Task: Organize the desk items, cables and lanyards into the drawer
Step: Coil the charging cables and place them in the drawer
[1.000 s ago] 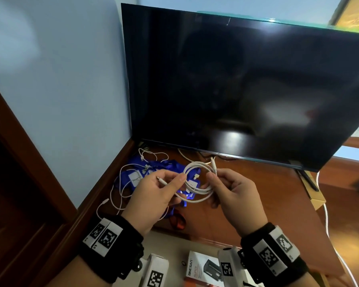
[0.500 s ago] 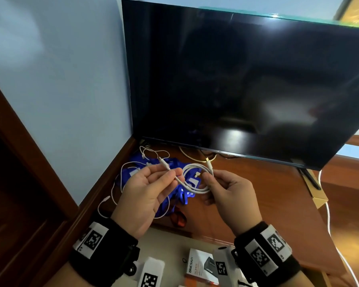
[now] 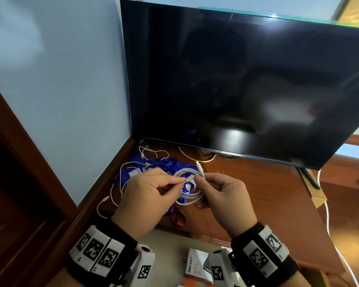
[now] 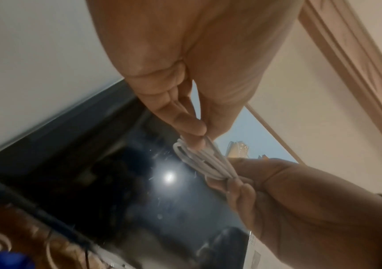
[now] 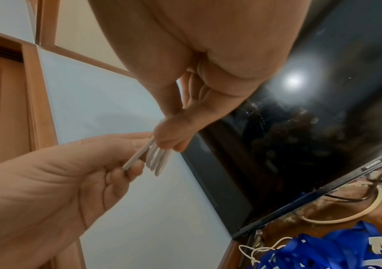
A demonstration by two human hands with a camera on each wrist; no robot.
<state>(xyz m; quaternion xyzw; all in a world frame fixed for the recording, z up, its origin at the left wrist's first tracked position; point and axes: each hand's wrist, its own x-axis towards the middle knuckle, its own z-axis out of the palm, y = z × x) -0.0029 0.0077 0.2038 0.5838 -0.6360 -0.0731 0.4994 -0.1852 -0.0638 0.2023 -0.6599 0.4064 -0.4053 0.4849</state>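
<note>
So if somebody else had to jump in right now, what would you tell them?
Left hand: pinches the loose end of the white cable.
Right hand: holds the coiled loops.
Both are above the desk, in front of the TV.
Done: cable nearly coiled.
Left: tuck the end in, put the coil in the open drawer. The blue lanyards and thin white cables still lie on the desk.

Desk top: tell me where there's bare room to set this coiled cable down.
Bare wood lies right of the right hand, between the TV and the desk front edge. The left corner is crowded with blue lanyards and loose white cables.
</note>
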